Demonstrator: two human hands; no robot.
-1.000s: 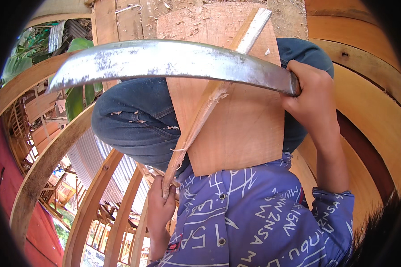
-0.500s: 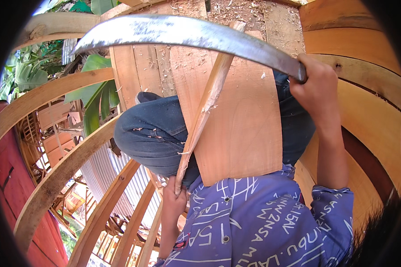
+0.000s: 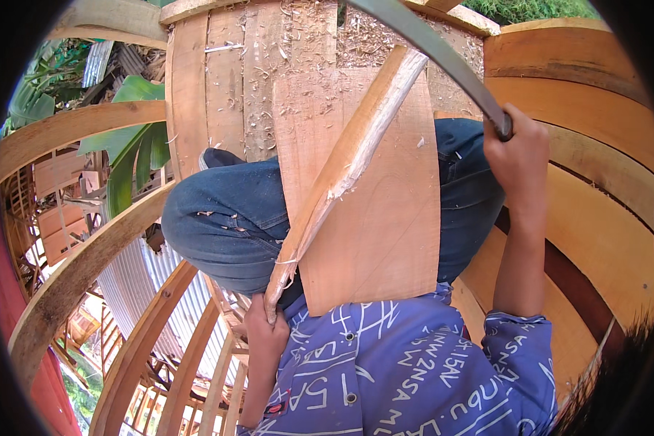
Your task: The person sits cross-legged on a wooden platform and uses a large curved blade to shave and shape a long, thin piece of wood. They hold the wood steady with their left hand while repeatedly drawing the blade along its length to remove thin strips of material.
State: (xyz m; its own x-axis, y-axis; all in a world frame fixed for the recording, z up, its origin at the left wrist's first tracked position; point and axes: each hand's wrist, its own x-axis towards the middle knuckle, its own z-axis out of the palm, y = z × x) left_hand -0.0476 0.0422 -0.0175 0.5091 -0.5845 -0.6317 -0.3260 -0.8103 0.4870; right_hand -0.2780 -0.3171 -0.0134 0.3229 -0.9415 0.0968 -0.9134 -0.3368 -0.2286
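The stick [image 3: 349, 149], just one, slants over the one flat board [image 3: 378, 247], low end at the left and high end at the right. From the left, I see at least four bent wood bars [image 3: 144, 349], with green leaves [image 3: 134, 160] and ridged tin [image 3: 127, 276] past them. There are two hands. The left hand [image 3: 266, 330] pinches the low end of the stick, with its thumb on the wood. Above it is the left knee [image 3: 218, 211], bent, in blue jeans, with some wood bits on it. One dark shoe [image 3: 221, 158] peeks out behind. Next are the planks [image 3: 225, 102], with lots of curly shavings [image 3: 374, 43] on top. The board sits on the lap, and its near edge meets the blue shirt [image 3: 407, 363], which shows two round buttons. The right knee [image 3: 472, 167] comes next. One curved blade [image 3: 463, 78] runs by the stick's high end; I cannot tell if they touch. Its far tip is out of view. The right hand [image 3: 519, 149] makes a fist around its near end. A wood wall [image 3: 603, 218] is last.
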